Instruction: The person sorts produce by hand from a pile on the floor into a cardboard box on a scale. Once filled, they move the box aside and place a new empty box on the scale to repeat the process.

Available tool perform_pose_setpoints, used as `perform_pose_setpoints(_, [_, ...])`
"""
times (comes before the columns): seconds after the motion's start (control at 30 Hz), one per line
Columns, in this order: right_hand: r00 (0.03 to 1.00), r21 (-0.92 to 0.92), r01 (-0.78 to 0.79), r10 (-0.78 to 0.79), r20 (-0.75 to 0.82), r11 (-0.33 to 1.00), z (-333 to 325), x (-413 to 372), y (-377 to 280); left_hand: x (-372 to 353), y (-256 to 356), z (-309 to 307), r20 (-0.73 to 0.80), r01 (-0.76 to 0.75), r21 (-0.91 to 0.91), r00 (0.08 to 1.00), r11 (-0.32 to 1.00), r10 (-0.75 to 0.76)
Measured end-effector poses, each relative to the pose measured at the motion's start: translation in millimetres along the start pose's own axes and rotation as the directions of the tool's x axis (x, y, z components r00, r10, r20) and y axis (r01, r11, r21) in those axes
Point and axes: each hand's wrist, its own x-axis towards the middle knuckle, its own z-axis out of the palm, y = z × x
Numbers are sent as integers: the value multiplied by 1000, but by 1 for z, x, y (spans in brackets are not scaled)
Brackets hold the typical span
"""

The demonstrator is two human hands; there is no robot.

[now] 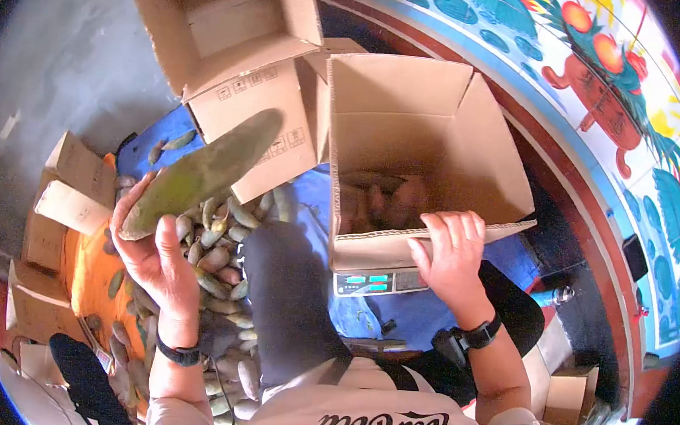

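Note:
My left hand [153,254] is closed around the lower end of a long, dull green root or gourd-like vegetable [207,174], raised at a slant above a pile of similar ones. Its exact kind I cannot tell. My right hand [453,249] grips the near edge of an open cardboard box [391,121], fingers over the rim and thumb on the near side. Deep in that box lie several reddish-brown, root-like pieces [389,200], partly in shadow. The box rests on a digital scale [378,282] with a lit display.
Between my legs and the left side spreads the heap of greenish vegetables [216,259], on blue and orange sheets [92,273]. Another open carton [219,19] sits on a closed one [250,141] beyond. Smaller boxes [79,184] stand at left; a painted wall [605,89] borders the right.

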Motion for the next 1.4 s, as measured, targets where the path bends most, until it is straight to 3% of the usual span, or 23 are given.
perform_pose_setpoints(0.03, [1000,19,4,-4,-1,1000,0,0,0,2,9,14,43,-90,-82,995,993,94])
perform_pose_setpoints(0.07, [1000,14,2,-2,-8,1000,-1,0,0,2,20,28,55,-47,-138,997,989,55])
perform_pose_setpoints(0.1, [1000,9,-1,1,-8,1000,-2,0,-1,3,20,39,107,-94,-224,987,970,121])
perform_pose_setpoints(0.23, [1000,9,-4,4,-9,1000,-3,1,-1,-9,25,80,317,1,-360,941,933,121])
perform_pose_setpoints(0.3, [1000,22,-5,5,-18,1000,-2,0,-1,-13,21,91,481,22,-173,874,985,65])
perform_pose_setpoints(0.37, [1000,26,2,-2,-20,1000,-2,1,0,-13,15,94,663,-167,5,739,986,122])
perform_pose_setpoints(0.5, [1000,9,14,-14,-17,1000,0,-1,2,-19,7,76,572,-178,124,817,976,76])
perform_pose_setpoints(0.7, [1000,10,20,-21,18,1000,-1,-1,1,-41,-55,-2,379,-55,418,918,907,-119])
perform_pose_setpoints(0.73, [1000,4,23,-23,12,1000,0,-1,1,-56,-74,-23,305,94,454,918,886,-254])
perform_pose_setpoints(0.77, [1000,-5,26,-26,4,1000,1,-1,1,-72,-93,-44,225,240,476,897,846,-381])
perform_pose_setpoints(0.93, [999,-37,28,-27,20,999,5,0,3,-165,-168,-156,71,304,843,755,444,-652])
perform_pose_setpoints(0.97, [999,-24,36,-35,27,999,5,0,3,-186,-173,-174,34,316,881,700,352,-714])
perform_pose_setpoints(1.03, [1000,-57,25,-24,8,998,6,1,2,-238,-201,-223,110,157,960,554,233,-825])
perform_pose_setpoints(1.07, [999,-51,34,-34,-6,998,6,2,2,-251,-193,-233,100,164,961,550,224,-829])
perform_pose_setpoints(1.13, [1000,-47,20,-19,19,999,5,2,0,-275,-181,-246,-116,183,981,315,-60,-942])
perform_pose_setpoints(1.17, [999,-51,-1,3,39,999,4,3,-1,-286,-176,-252,-117,188,980,309,-60,-944])
perform_pose_setpoints(1.23, [1000,-19,5,-4,23,1000,1,11,-6,-306,-171,-266,-172,40,985,293,-167,-940])
perform_pose_setpoints(1.3, [1000,-9,0,0,10,1000,-4,20,-16,-331,-178,-290,-102,74,994,363,-81,-926])
perform_pose_setpoints(1.33, [998,30,51,-52,22,998,-8,23,-24,-328,-178,-290,-94,63,995,280,-80,-955])
perform_pose_setpoints(1.37, [994,62,96,-99,37,993,-12,25,-32,-318,-170,-283,-81,82,995,262,-62,-962])
perform_pose_setpoints(1.4, [985,136,160,-166,37,978,-13,25,-40,-313,-184,-281,-116,444,896,219,-7,-969])
